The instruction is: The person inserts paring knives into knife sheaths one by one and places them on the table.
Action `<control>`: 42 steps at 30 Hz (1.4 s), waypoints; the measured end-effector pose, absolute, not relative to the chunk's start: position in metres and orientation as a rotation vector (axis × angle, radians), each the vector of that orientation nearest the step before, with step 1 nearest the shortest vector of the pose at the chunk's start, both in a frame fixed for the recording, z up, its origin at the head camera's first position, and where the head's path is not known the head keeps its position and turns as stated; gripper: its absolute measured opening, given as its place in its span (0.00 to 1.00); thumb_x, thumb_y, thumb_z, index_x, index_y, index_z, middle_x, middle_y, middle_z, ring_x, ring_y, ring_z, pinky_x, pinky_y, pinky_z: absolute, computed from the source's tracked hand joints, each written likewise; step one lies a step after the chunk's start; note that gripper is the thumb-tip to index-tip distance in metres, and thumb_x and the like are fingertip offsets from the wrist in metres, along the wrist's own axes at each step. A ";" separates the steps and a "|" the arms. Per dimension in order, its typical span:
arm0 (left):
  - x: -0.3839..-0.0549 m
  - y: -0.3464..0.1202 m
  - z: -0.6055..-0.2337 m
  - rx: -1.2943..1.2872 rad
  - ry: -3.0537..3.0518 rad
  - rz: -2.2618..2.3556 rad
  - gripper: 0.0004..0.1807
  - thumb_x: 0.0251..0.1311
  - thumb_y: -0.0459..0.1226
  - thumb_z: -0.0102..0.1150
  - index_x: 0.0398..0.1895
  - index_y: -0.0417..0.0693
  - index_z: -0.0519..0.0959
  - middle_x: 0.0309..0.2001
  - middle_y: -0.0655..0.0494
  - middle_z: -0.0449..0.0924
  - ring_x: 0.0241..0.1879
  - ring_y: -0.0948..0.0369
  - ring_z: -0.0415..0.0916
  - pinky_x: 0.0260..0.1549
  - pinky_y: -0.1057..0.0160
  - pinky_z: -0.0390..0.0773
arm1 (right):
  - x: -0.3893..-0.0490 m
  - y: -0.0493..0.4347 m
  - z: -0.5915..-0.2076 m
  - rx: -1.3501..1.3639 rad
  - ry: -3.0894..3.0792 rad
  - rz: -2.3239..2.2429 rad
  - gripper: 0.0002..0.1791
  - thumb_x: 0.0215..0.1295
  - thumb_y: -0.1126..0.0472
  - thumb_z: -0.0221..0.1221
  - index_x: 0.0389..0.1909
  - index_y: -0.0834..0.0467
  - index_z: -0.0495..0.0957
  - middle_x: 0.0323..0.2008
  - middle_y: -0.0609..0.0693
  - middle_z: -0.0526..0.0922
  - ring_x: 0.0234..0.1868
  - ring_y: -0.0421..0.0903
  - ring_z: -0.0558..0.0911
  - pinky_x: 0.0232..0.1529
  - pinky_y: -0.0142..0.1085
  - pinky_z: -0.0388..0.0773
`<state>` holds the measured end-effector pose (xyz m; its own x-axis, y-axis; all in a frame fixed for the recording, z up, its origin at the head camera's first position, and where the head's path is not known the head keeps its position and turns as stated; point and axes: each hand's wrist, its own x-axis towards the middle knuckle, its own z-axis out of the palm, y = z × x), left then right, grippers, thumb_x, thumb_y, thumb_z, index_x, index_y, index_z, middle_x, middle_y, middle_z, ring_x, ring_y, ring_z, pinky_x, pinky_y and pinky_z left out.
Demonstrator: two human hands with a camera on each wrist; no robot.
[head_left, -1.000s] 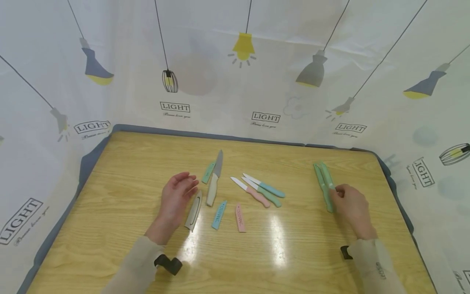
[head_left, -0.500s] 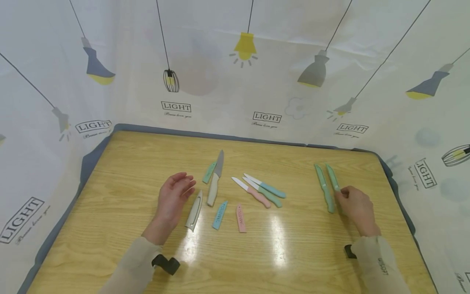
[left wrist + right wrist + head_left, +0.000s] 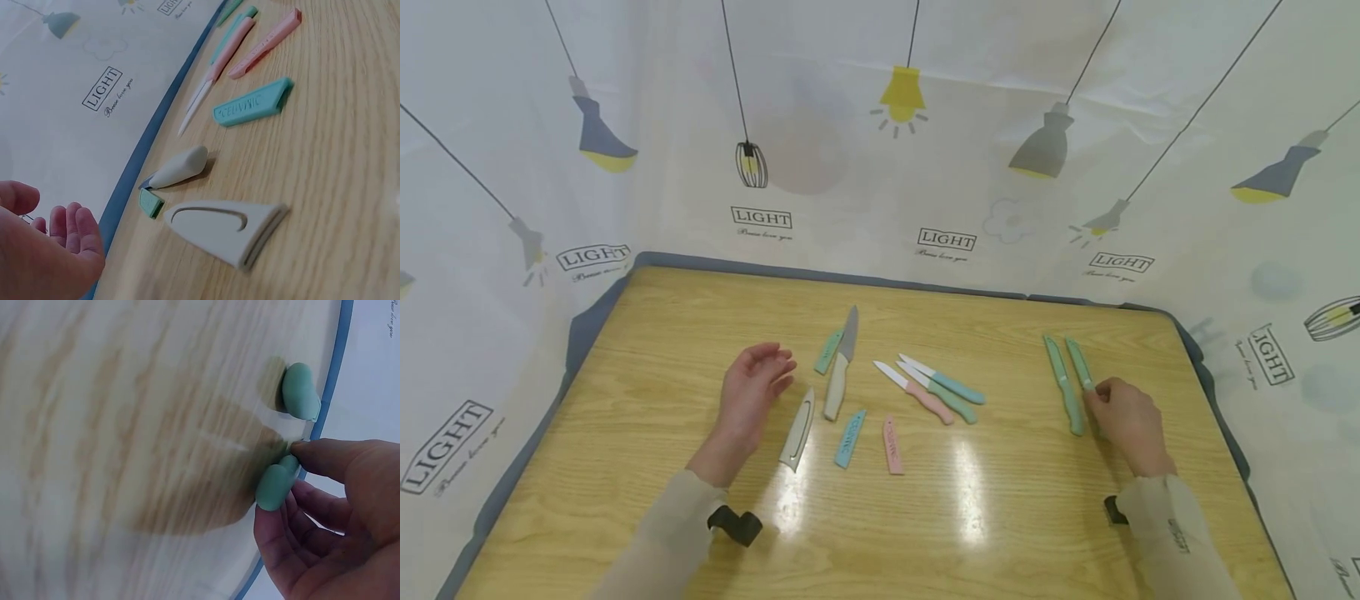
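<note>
My right hand [image 3: 1127, 423] pinches the handle of a sheathed green knife [image 3: 1078, 362] at the right of the table. In the right wrist view its rounded green handle end [image 3: 274, 489] sits between thumb and fingers, near the tabletop. Just left of it lies a second sheathed green knife [image 3: 1064, 387], roughly parallel and apart. My left hand [image 3: 748, 396] hovers with loosely bent fingers, holding nothing. Nearest to it are a beige sheath [image 3: 797, 432] and a beige-handled knife [image 3: 836, 387], whose blade lies beside a small green sheath [image 3: 827, 352].
Bare white blades show on a pink knife [image 3: 928, 402], a green knife [image 3: 958, 407] and a blue knife [image 3: 958, 388], grouped mid-table. In front of them lie a blue sheath [image 3: 850, 439] and a pink sheath [image 3: 892, 446]. A printed curtain [image 3: 842, 192] surrounds the table's far edges.
The right hand has shifted its green knife to the right, so the two green knives, close together before, now lie apart. My left hand has drifted slightly left.
</note>
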<state>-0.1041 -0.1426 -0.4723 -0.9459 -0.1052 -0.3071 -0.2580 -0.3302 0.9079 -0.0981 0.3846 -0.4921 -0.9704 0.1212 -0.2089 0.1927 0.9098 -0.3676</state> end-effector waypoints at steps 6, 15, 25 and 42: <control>-0.109 -0.146 -0.471 -0.443 1.929 2.270 0.24 0.76 0.32 0.53 0.71 0.33 0.64 0.64 0.40 0.72 0.56 0.57 0.77 0.64 0.57 0.79 | -0.099 0.384 -0.492 0.263 2.887 -0.569 0.24 0.79 0.55 0.53 0.53 0.77 0.75 0.44 0.69 0.83 0.39 0.60 0.83 0.35 0.51 0.83; -0.121 -0.146 -0.473 -0.328 2.163 2.054 0.22 0.74 0.30 0.54 0.68 0.31 0.70 0.64 0.36 0.73 0.60 0.51 0.75 0.63 0.52 0.79 | -0.097 0.385 -0.492 0.240 2.910 -0.599 0.26 0.80 0.53 0.52 0.53 0.77 0.75 0.44 0.70 0.83 0.39 0.61 0.83 0.34 0.52 0.83; -0.140 -0.142 -0.471 0.029 2.539 1.462 0.25 0.76 0.39 0.53 0.71 0.36 0.70 0.70 0.38 0.70 0.68 0.42 0.69 0.67 0.42 0.73 | -0.084 0.376 -0.479 0.295 2.944 -0.645 0.31 0.81 0.47 0.48 0.58 0.76 0.73 0.51 0.73 0.76 0.47 0.67 0.79 0.38 0.57 0.80; -0.170 -0.119 -0.478 0.198 2.745 0.876 0.28 0.74 0.37 0.58 0.73 0.36 0.67 0.68 0.32 0.66 0.66 0.39 0.68 0.66 0.41 0.74 | -0.063 0.340 -0.464 0.223 3.029 -0.728 0.29 0.80 0.48 0.48 0.62 0.71 0.74 0.61 0.76 0.69 0.55 0.73 0.73 0.50 0.68 0.75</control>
<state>-0.1697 -0.1190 -0.4777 -0.9589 0.2039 -0.1974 0.0519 0.8098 0.5844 -0.0628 0.3403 -0.4636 -0.9896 0.1343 -0.0513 0.1429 0.8811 -0.4509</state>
